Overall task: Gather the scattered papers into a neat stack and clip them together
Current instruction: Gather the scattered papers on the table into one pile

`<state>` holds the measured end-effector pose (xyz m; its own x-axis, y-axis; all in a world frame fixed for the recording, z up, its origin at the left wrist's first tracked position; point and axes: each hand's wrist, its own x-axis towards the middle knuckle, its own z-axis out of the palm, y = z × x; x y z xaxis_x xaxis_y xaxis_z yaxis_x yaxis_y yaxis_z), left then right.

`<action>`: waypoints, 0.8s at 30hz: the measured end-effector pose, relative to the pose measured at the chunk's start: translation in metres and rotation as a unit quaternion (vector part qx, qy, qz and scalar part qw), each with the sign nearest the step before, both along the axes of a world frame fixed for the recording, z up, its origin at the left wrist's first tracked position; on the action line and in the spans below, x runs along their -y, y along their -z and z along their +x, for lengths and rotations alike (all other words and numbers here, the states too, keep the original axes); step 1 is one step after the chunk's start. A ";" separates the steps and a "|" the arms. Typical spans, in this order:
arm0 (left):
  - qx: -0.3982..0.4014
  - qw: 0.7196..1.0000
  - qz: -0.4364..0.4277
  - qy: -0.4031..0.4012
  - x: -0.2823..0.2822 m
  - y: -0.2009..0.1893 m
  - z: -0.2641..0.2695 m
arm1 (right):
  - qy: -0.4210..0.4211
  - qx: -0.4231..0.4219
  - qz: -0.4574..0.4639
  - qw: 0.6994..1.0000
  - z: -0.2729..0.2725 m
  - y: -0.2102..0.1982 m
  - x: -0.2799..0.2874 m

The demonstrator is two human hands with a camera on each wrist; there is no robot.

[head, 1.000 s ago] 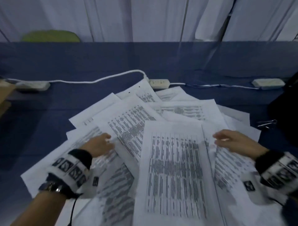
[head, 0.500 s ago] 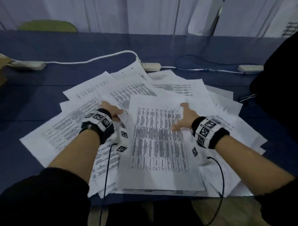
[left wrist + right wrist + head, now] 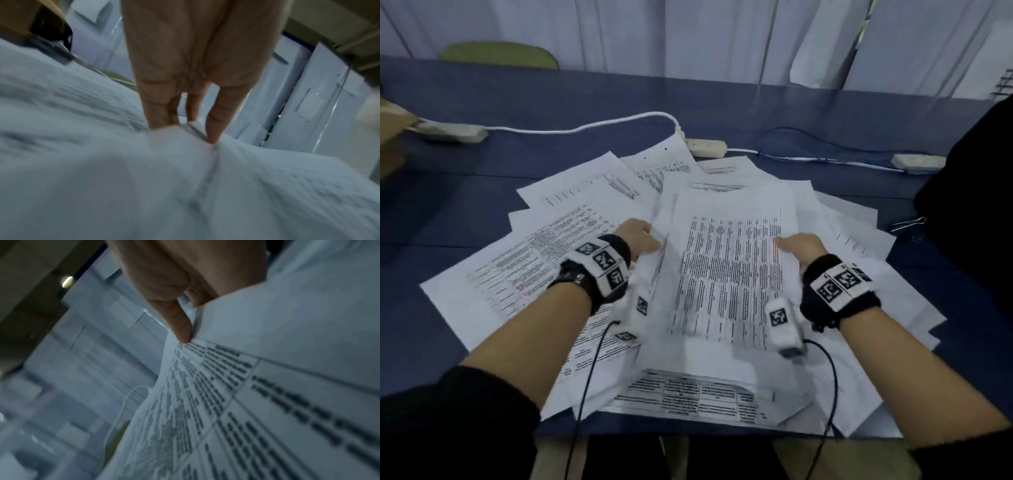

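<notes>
Printed sheets (image 3: 571, 260) lie fanned and overlapping across the blue table (image 3: 448, 212), none squared to another. Both hands are on one printed sheet of table text (image 3: 729, 270), taken at its two long edges and lifted so that it tilts up off the heap, near end toward the person. Left hand (image 3: 638, 236) is at the sheet's left edge; the left wrist view shows the fingers (image 3: 218, 120) extended down with paper edges caught between them, so it pinches the edge rather than pressing flat, though blur hides how many sheets it holds. Right hand (image 3: 796, 248) is at the right edge; the right wrist view shows the thumb (image 3: 180, 327) on the printed face and the other fingers tucked behind the paper, a pinch grip. Judgement: an edge grip on both sides keeps the sheet taut and steerable, which suits drawing it in as the seed of a stack. A further sheet with a ruled table (image 3: 698, 401) lies at the table's near edge, under the lifted one. The binder clip (image 3: 907, 224) sits on the table to the right, just beside the outermost sheets and well apart from both hands, untouched. Gathering looks barely begun; clipping not yet possible. Also present: white power strip (image 3: 705, 147) with cable (image 3: 585, 128) beyond the papers, touching the farthest sheet. Risk: loose sheets sliding off the near edge.
</notes>
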<state>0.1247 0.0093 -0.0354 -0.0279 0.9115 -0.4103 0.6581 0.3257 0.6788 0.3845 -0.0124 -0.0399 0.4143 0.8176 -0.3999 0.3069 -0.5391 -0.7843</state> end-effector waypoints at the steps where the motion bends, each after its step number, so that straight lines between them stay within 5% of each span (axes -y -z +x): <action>1: -0.008 1.000 0.004 -0.001 0.000 0.000 0.009 | 0.006 -0.002 0.000 1.000 -0.004 0.000 -0.004; 5: 0.029 0.999 -0.031 0.003 0.001 0.003 0.027 | 0.030 -0.020 0.014 0.999 -0.021 0.013 -0.015; 9: 0.182 0.983 0.000 -0.020 -0.003 0.000 0.013 | 0.035 -0.054 0.041 0.997 -0.012 0.015 -0.012; 11: 0.198 0.979 0.032 -0.025 -0.009 -0.007 -0.010 | 0.028 -0.059 0.047 0.997 0.006 0.012 -0.013; 14: -0.041 0.997 0.063 -0.023 -0.021 -0.014 -0.062 | -0.021 -0.013 0.023 0.999 0.039 0.001 -0.019; 17: -0.310 0.950 -0.033 0.007 -0.030 -0.008 -0.118 | -0.119 0.076 -0.013 0.990 0.063 -0.018 -0.035; 19: -0.353 0.932 -0.080 0.025 -0.034 0.006 -0.141 | -0.154 0.173 -0.024 0.973 0.069 -0.026 -0.046; 21: -0.324 0.942 -0.087 0.003 -0.030 0.007 -0.146 | -0.189 0.263 -0.036 0.946 0.065 -0.032 -0.053; 24: -0.348 0.934 -0.084 -0.013 -0.020 0.003 -0.135 | -0.264 0.320 -0.069 0.907 0.049 -0.030 -0.052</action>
<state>-0.0107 0.0288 -0.0383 -0.3612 0.8317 -0.4217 0.9116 0.4102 0.0282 0.4334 0.0397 -0.0102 0.1635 0.9298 -0.3297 0.9197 -0.2646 -0.2900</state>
